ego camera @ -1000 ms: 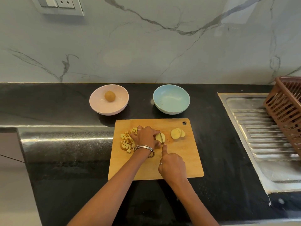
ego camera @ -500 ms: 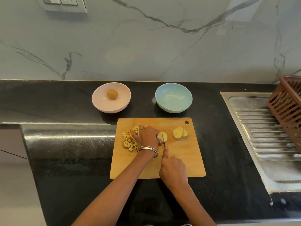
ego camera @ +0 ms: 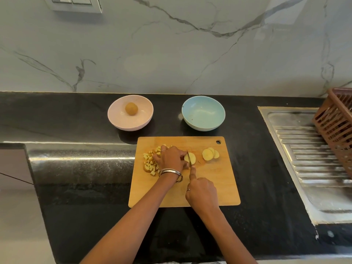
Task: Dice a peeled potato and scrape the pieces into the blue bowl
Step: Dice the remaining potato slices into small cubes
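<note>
While the potato slice (ego camera: 191, 158) lies flat near the middle of the cutting board (ego camera: 209, 187), the left hand (ego camera: 170, 159) curls over its near-left side to pin it, and the right hand (ego camera: 202, 191) is clamped round a knife (ego camera: 188, 158), forefinger stretched along the spine, blade standing in the slice. To do this cut well, I judge the left fingertips should stay tucked back from the edge, the blade should come straight down in even strips, then the slice should be turned for the cross cuts. Already diced pieces (ego camera: 150, 162) sit in a heap at the board's left edge, partly under the left hand; three more slices (ego camera: 210, 154) overlap to the right, apart from the one being cut. Beyond the board the blue bowl (ego camera: 203, 113) stands with nothing in it, so the scraping is not yet done. A pink bowl (ego camera: 130, 112) to its left holds a round brown thing.

The knife handle is buried in the right fist, and how deep the blade sits cannot be told. How many cubes lie beneath the left palm is hidden. A brown basket (ego camera: 339, 128) over the sink (ego camera: 304, 168) is cut off at the right edge.
</note>
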